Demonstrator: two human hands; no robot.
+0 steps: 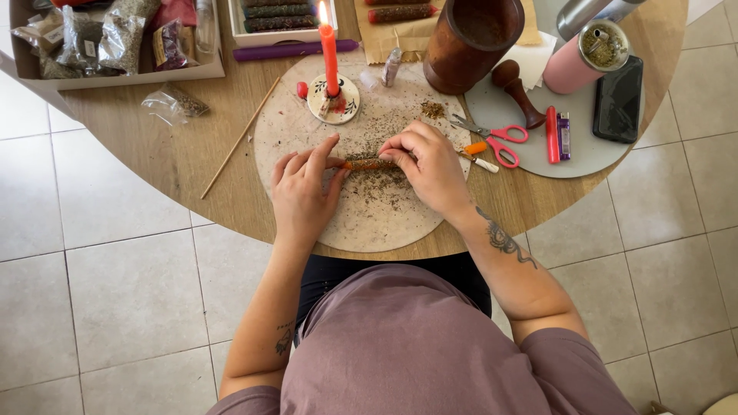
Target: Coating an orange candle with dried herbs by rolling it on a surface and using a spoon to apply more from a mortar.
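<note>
Head view: your left hand and right hand both pinch an orange candle lying flat across the round mat, one hand on each end. Left fingers are curled over the left end, thumb underneath. Right fingers are bent down over the right end; the grip is closed, and the candle's tip is hidden under them. The candle looks coated in dried herbs, with more loose herbs scattered on the mat below and above it.

Just beyond the hands, a lit red candle stands upright in a small painted holder. Right of your right hand: red-handled scissors, near but apart. Further right: a wooden pestle, a dark wooden mortar, a red lighter beside a purple one, and a phone. A thin wooden stick lies diagonally on the counter left of the mat. The tray of herb bags sits at far left.
</note>
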